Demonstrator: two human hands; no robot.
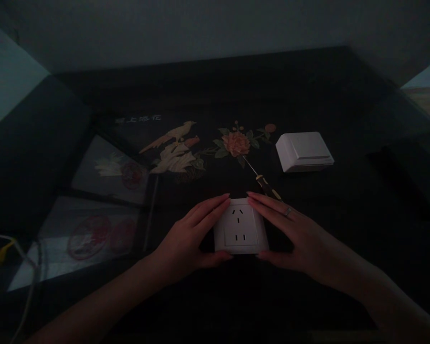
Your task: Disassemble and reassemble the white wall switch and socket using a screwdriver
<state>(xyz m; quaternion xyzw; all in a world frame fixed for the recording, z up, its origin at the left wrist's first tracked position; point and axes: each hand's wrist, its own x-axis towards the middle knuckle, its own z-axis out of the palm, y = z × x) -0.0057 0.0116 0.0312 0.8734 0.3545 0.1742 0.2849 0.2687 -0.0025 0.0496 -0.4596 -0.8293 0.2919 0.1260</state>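
A white wall socket with several slots faces up on the dark table, close to the near side. My left hand grips its left side, fingers at the far edge and thumb at the near edge. On the right side my right hand, with a ring on one finger, holds it the same way. Just beyond my right fingers lies a screwdriver with a dark and yellow handle, its shaft pointing away to the left. The socket's underside is hidden.
A white box-like switch or socket unit rests at the right, behind my right hand. The dark glossy table bears a bird-and-flower picture and window reflections. A pale cable with a yellow tag runs along the left edge.
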